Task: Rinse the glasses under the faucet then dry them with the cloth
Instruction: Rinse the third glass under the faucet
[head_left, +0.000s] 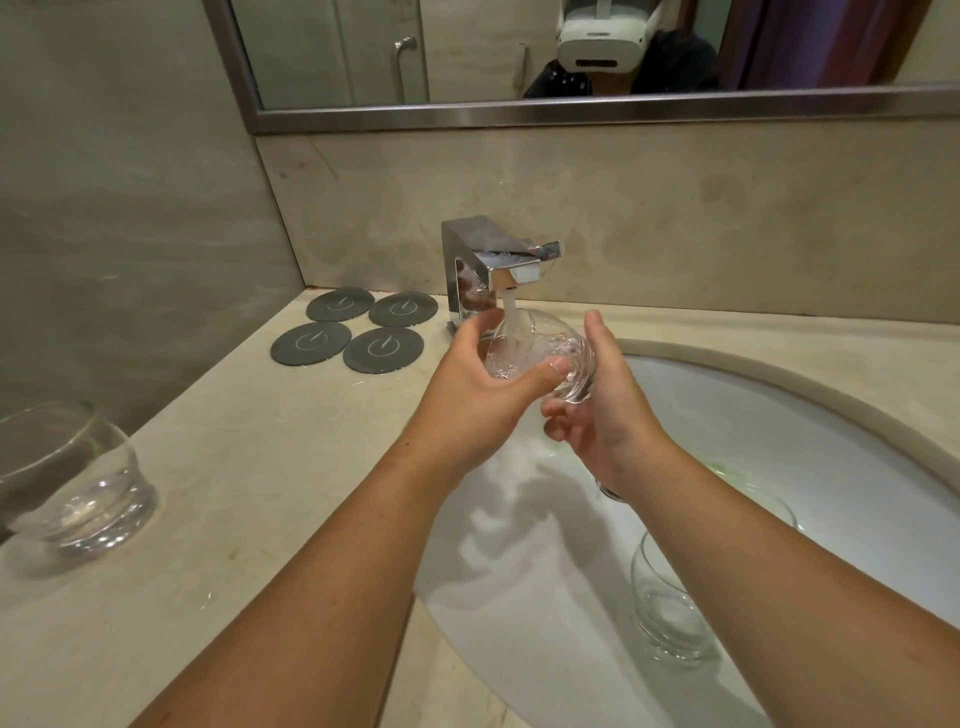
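Over sink (789, 415), glass (535, 345) between left hand (467, 395) and right hand (610, 415)

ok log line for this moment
step: rinse | left hand: grips glass | right hand: holds base | faucet: running | second glass: in sink | third glass: on counter

Shows a bathroom corner in soft, warm light. Sets a beige veined stone counter (234, 441) against a grey-green stone wall (130, 208) on the left and a beige stone backsplash (675, 208) behind. Sinks a white oval basin (779, 426) into the counter on the right. Holds four dark round coasters (383, 349) in a two-by-two cluster near the back corner. Hangs a metal-framed mirror (467, 52) above the backsplash, reflecting a glass door (322, 52) with a metal handle (401, 62) and a purple curtain (810, 41).
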